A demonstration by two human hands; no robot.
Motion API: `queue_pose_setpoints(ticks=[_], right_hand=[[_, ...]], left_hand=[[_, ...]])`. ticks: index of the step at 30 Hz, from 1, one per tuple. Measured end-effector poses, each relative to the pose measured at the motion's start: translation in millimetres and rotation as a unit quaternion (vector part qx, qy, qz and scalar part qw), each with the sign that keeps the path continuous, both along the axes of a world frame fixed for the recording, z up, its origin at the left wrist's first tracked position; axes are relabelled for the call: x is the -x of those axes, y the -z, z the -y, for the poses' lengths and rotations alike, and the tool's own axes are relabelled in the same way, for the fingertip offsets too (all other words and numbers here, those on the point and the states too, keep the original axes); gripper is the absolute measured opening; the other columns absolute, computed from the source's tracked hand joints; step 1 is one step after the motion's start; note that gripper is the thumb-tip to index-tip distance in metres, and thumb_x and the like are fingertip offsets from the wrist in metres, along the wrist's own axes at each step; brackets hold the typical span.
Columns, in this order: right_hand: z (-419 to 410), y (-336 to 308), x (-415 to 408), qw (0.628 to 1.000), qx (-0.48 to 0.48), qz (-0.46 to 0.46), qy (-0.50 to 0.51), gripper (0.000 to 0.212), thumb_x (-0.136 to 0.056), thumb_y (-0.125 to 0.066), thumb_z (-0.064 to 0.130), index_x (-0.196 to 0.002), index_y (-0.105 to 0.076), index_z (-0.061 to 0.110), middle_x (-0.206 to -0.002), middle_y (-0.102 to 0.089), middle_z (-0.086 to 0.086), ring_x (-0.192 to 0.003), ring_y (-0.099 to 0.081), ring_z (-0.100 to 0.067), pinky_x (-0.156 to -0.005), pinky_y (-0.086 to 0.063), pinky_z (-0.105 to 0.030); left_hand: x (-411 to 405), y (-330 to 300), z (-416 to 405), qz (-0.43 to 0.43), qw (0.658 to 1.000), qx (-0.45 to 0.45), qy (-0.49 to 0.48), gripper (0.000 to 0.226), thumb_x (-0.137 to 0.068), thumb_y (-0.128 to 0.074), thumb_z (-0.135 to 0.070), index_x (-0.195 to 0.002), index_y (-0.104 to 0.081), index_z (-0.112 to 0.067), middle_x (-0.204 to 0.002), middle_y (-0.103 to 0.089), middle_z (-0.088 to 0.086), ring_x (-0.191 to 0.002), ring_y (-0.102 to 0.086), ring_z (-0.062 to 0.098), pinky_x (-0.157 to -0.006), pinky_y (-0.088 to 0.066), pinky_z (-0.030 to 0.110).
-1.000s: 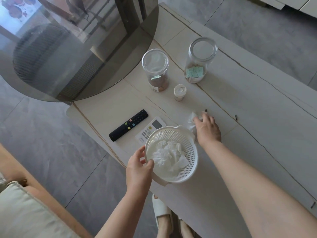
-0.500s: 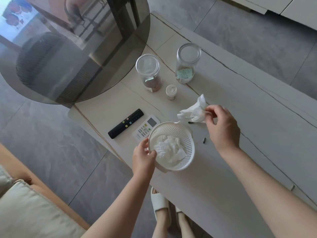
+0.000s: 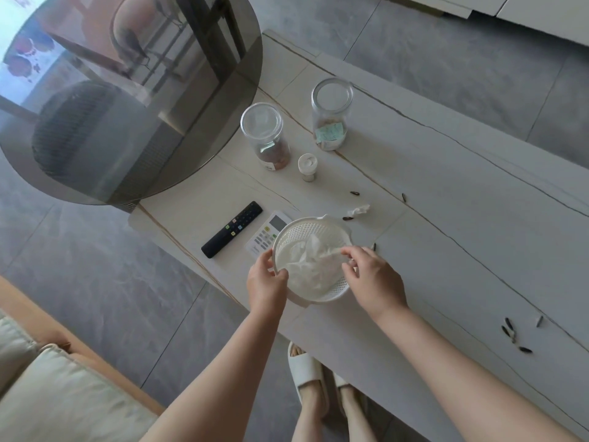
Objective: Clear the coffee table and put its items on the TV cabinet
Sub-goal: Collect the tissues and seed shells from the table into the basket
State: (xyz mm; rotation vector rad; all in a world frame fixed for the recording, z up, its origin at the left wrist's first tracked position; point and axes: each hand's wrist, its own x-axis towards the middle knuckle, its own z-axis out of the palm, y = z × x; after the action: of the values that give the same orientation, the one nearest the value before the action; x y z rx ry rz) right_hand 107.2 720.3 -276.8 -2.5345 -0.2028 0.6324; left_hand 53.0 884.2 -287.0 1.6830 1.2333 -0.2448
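A white perforated basket [image 3: 306,222] sits near the front edge of the pale coffee table [image 3: 446,218], with crumpled tissues [image 3: 306,266] inside it. My left hand [image 3: 266,283] grips the basket's left rim. My right hand [image 3: 373,279] is over the basket's right side, its fingertips pinching a tissue down among the others. Behind the basket lie a black remote [image 3: 232,229] and a white remote [image 3: 267,232], the white one partly hidden by the rim. Two lidded glass jars [image 3: 266,135] [image 3: 330,114] and a small white bottle [image 3: 307,166] stand farther back.
A small tissue scrap [image 3: 360,210] and dark seed shells [image 3: 354,193] [image 3: 513,336] are scattered on the table. A round dark glass table [image 3: 127,90] overlaps its left end. A sofa cushion [image 3: 47,393] is at lower left, slippered feet [image 3: 307,374] are below, and a white cabinet [image 3: 541,11] is at top right.
My right hand picked a tissue up off the table, lifted it and brought it down into the basket. A small scrap stays on the table. My left hand kept hold of the rim.
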Motion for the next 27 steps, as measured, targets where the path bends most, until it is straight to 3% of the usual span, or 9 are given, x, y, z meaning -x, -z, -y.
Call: queue_pose_setpoints(ticks=[4,9,12,14,16,21,27], right_hand=[[19.6,7.1,-5.8,1.000,0.021,-0.006,0.005,0.025,-0.090,-0.052,0.020,-0.114,-0.061,0.023,-0.114,-0.065,0.001,-0.101,-0.061,-0.024,-0.072,-0.048,-0.032],[39.8,20.6,-17.0,0.996,0.067,-0.052,0.008,0.029,-0.091,-0.048,0.017,-0.118,-0.059,0.021,-0.120,-0.062,-0.001,-0.105,-0.060,-0.025,-0.076,-0.048,-0.033],[48.9,27.1,-25.1,0.995,0.082,-0.057,0.011,0.030,-0.091,-0.046,0.016,-0.119,-0.058,0.020,-0.122,-0.061,-0.001,-0.107,-0.058,-0.025,-0.075,-0.047,-0.032],[54.1,30.0,-33.4,0.994,0.087,-0.058,0.010,0.030,-0.092,-0.045,0.016,-0.118,-0.058,0.020,-0.122,-0.061,-0.001,-0.108,-0.058,-0.025,-0.075,-0.046,-0.031],[59.2,32.2,-44.8,0.994,0.090,-0.056,0.004,0.029,-0.092,-0.046,0.016,-0.119,-0.057,0.019,-0.123,-0.061,-0.003,-0.109,-0.057,-0.027,-0.079,-0.047,-0.032],[72.1,38.4,-82.5,0.993,0.105,-0.038,-0.030,0.033,-0.093,-0.048,0.016,-0.125,-0.055,0.015,-0.126,-0.059,-0.007,-0.113,-0.054,-0.030,-0.084,-0.046,-0.034],[71.5,55.3,-116.1,0.992,0.107,-0.029,-0.065,0.032,-0.093,-0.049,0.018,-0.125,-0.055,0.016,-0.129,-0.057,-0.007,-0.120,-0.049,-0.028,-0.094,-0.044,-0.036]], left_hand=[[4.9,3.4,-1.3,-0.014,1.000,-0.013,0.013,0.050,-0.085,-0.055,-0.002,-0.130,-0.051,-0.023,-0.125,-0.057,0.006,-0.104,-0.059,0.022,-0.087,-0.055,0.042],[4.7,12.2,-6.8,-0.066,0.997,0.003,0.038,0.050,-0.084,-0.058,-0.008,-0.132,-0.049,-0.019,-0.124,-0.060,0.006,-0.083,-0.061,0.017,-0.064,-0.048,0.028],[-1.6,10.7,-7.0,-0.091,0.994,0.008,0.056,0.055,-0.084,-0.059,-0.009,-0.137,-0.043,-0.017,-0.130,-0.055,0.009,-0.097,-0.060,0.022,-0.078,-0.050,0.033],[-9.9,7.4,-4.7,-0.104,0.987,-0.061,0.107,0.059,-0.085,-0.058,-0.012,-0.141,-0.038,-0.016,-0.137,-0.047,0.011,-0.118,-0.050,0.027,-0.097,-0.045,0.040],[-24.4,0.1,2.0,-0.071,0.970,-0.147,0.178,0.058,-0.087,-0.056,-0.014,-0.142,-0.036,-0.017,-0.140,-0.042,0.010,-0.129,-0.038,0.028,-0.106,-0.036,0.041],[-86.3,-10.0,31.9,0.032,0.934,-0.167,0.315,0.053,-0.092,-0.054,-0.017,-0.142,-0.037,-0.021,-0.140,-0.043,0.006,-0.127,-0.040,0.023,-0.105,-0.035,0.036],[-138.6,8.3,55.8,0.029,0.913,-0.152,0.379,0.050,-0.092,-0.054,-0.016,-0.140,-0.041,-0.019,-0.138,-0.047,0.007,-0.129,-0.042,0.023,-0.107,-0.037,0.037]])
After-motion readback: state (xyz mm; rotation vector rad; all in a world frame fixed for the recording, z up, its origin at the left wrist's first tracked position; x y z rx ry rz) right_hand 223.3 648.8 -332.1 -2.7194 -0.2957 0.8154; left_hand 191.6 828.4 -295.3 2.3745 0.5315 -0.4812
